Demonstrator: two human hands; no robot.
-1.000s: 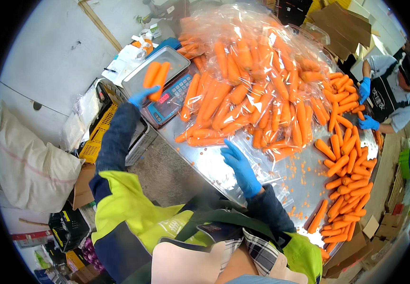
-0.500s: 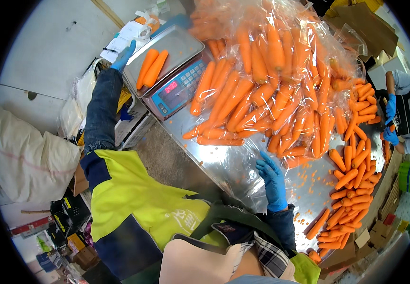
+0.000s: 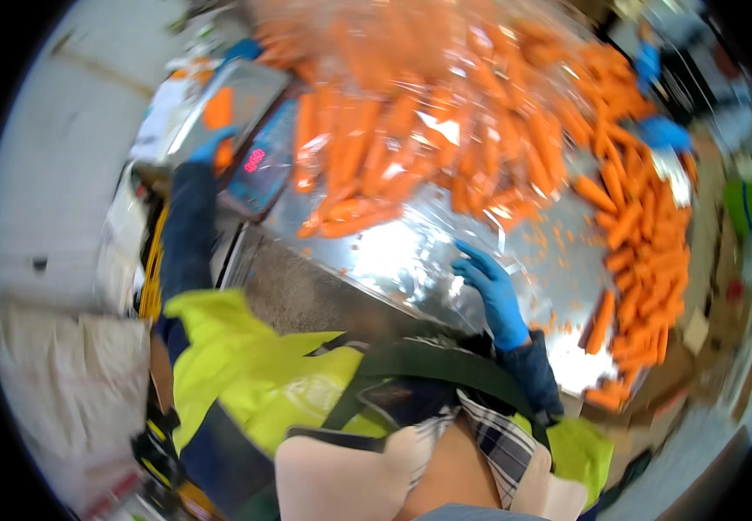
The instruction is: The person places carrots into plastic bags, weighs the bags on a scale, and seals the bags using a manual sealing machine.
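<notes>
My left hand (image 3: 211,147), in a blue glove, lies across carrots (image 3: 218,108) on the steel pan (image 3: 257,89) of a digital scale (image 3: 263,169). Orange shows on both sides of that hand; motion blur hides whether its fingers grip. The scale's red display is lit. My right hand (image 3: 492,295), also blue-gloved, hovers by the near part of the metal table (image 3: 410,252) with fingers apart and nothing in them. Beyond it lie clear plastic bags of carrots (image 3: 480,130), heaped over the table's middle and far side.
Loose carrots (image 3: 645,269) pile along the table's right side, with orange scraps scattered near them. At the upper right is another person's blue-gloved hand (image 3: 664,134). A green crate (image 3: 749,207) stands far right, a white sack (image 3: 72,382) at left.
My left hand has gone from the outer edge of the scale onto the carrots in the pan. The view has shifted and blurred; my right hand stays open near the table's front.
</notes>
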